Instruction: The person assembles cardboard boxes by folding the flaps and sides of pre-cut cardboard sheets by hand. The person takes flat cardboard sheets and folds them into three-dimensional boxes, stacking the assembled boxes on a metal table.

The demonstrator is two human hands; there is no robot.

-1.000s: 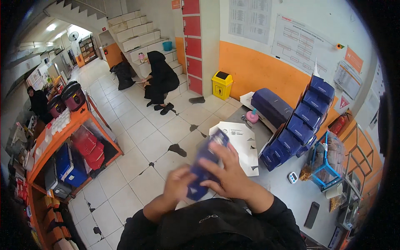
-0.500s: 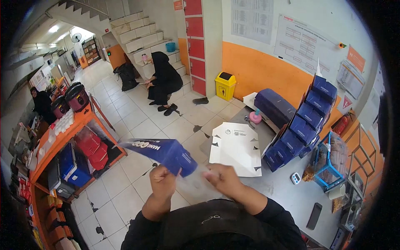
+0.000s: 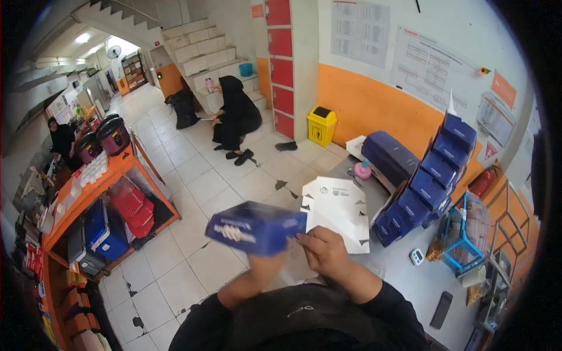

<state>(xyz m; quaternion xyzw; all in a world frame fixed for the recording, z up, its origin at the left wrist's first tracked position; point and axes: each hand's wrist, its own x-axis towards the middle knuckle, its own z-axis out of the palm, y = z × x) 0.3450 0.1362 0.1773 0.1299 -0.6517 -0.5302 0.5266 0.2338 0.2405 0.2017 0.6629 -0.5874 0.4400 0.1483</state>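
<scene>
In front of my body I hold a blue cardboard box (image 3: 257, 227) with white lettering, tilted and slightly blurred. My left hand (image 3: 267, 269) supports it from below, its fingers mostly hidden behind the box. At the box's right end, my right hand (image 3: 325, 251) is closed in a pinch on the edge. Just beyond the right hand, a flat, unfolded white carton blank (image 3: 336, 216) with slotted edges lies on the grey metal table (image 3: 398, 275).
Folded blue boxes (image 3: 430, 181) lean in a tall stack on the table's right. Behind it lie more blue blanks (image 3: 389, 155) and a pink bottle (image 3: 362, 169). A timer (image 3: 416, 256), phone (image 3: 441, 310) and blue-framed basket (image 3: 465, 234) sit right. A person in black (image 3: 237, 117) sits on the stairs.
The box has swung round and right, its lettered side now turned toward me. My right hand has come against its right end, and my left hand has shifted right beneath it.
</scene>
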